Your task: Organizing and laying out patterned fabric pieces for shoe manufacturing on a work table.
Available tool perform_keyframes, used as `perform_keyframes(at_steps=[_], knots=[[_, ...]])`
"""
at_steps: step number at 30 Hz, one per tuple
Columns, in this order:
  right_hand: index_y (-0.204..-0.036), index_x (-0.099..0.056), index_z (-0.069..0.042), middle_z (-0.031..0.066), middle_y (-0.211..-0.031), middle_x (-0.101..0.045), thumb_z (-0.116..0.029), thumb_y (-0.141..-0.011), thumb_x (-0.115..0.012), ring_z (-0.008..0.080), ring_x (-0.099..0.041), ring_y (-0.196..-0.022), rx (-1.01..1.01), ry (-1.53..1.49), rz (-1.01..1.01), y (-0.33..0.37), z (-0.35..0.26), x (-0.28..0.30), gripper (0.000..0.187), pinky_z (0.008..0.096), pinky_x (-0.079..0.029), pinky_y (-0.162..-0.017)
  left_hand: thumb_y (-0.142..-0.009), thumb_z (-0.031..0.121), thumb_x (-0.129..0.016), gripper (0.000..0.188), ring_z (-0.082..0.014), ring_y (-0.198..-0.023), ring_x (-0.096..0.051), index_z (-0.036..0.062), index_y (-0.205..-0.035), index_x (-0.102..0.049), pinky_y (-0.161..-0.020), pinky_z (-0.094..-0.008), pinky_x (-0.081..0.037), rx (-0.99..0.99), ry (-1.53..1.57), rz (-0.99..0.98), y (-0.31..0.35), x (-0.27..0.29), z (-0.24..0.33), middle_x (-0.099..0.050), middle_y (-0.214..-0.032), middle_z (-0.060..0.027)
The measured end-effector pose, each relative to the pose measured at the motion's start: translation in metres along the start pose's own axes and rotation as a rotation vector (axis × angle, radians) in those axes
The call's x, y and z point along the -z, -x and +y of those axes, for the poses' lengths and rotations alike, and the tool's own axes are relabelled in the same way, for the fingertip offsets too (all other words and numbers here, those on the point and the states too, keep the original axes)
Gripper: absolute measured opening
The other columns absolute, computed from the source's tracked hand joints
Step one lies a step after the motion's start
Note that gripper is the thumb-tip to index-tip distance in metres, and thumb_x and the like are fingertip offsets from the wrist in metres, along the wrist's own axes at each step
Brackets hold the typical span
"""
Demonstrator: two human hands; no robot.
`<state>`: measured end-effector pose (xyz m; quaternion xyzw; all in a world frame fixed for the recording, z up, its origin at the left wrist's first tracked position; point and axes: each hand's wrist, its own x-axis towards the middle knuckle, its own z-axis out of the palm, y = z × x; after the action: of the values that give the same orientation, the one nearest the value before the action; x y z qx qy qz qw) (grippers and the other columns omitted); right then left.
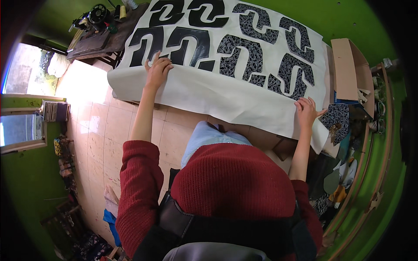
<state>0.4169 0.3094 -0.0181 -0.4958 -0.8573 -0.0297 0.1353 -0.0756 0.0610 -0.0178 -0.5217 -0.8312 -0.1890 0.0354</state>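
Note:
A wide white sheet covers the table and hangs over its near edge. Several curved, hook-shaped cut pieces lie on it: plain black ones on the left and black-and-grey patterned ones on the right. The sheet's near part forms a raised fold that overlaps the lower ends of the nearer pieces. My left hand rests on this fold below the black pieces, fingers apart and slightly bent. Farther right, my right hand lies on the sheet below a patterned piece, its fingers spread.
A sewing machine with thread spools stands on a dark wooden table at the far left. An open cardboard box sits to the right, above a patterned scrap. Wooden rails with hanging items line the green right wall.

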Motion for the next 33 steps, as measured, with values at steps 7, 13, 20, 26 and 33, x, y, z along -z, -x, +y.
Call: perform_keyframes(at_steps=[7, 13, 20, 26, 33], knots=[[-0.080, -0.069, -0.023, -0.0116, -0.101, -0.063, -0.032, -0.078, -0.065, 0.0153, -0.047, -0.114, 0.032, 0.113, 0.119, -0.009, 0.006, -0.018, 0.010, 0.0663, -0.001, -0.098, -0.085, 0.025, -0.057, 0.013, -0.0214, -0.131, -0.030, 0.0142, -0.087, -0.064, -0.100, -0.0574, -0.008, -0.084, 0.015, 0.090, -0.032, -0.010, 0.000, -0.057, -0.111, 0.0029], [-0.082, -0.068, -0.025, -0.0119, -0.107, -0.060, -0.031, -0.077, -0.066, 0.0146, -0.047, -0.115, 0.026, 0.134, 0.237, -0.006, 0.006, -0.040, 0.008, 0.0595, -0.007, -0.100, -0.087, 0.024, -0.055, 0.013, -0.0207, -0.133, -0.026, 0.0147, -0.089, -0.063, -0.100, -0.0560, -0.009, -0.138, -0.030, 0.137, -0.048, -0.020, -0.001, -0.054, -0.115, 0.0030], [-0.085, -0.066, -0.024, -0.0107, -0.113, -0.057, -0.028, -0.079, -0.065, 0.0149, -0.045, -0.117, -0.026, 0.135, 0.221, 0.004, 0.002, -0.051, 0.008, 0.0579, -0.012, -0.099, -0.089, 0.024, -0.051, 0.016, -0.0223, -0.132, -0.029, 0.0128, -0.090, -0.063, -0.101, -0.0535, -0.010, -0.097, -0.033, 0.098, -0.035, -0.034, -0.012, -0.055, -0.115, -0.0001], [-0.092, -0.066, -0.022, -0.0078, -0.117, -0.055, -0.027, -0.082, -0.061, 0.0149, -0.044, -0.118, -0.019, 0.076, 0.222, 0.014, 0.001, -0.050, 0.012, 0.0576, -0.011, -0.099, -0.090, 0.022, -0.048, 0.020, -0.0231, -0.131, -0.029, 0.0086, -0.091, -0.064, -0.101, -0.0544, -0.009, -0.048, -0.008, 0.071, -0.011, -0.029, -0.010, -0.055, -0.118, -0.0011], [-0.099, -0.064, -0.021, -0.0059, -0.122, -0.054, -0.026, -0.088, -0.052, 0.0165, -0.041, -0.122, -0.123, 0.043, 0.279, 0.034, -0.010, -0.034, 0.018, 0.0573, -0.007, -0.099, -0.089, 0.025, -0.050, 0.020, -0.0254, -0.131, -0.030, 0.0106, -0.089, -0.064, -0.101, -0.0530, -0.009, 0.002, -0.011, 0.241, 0.019, -0.030, -0.006, -0.056, -0.117, -0.0002]])
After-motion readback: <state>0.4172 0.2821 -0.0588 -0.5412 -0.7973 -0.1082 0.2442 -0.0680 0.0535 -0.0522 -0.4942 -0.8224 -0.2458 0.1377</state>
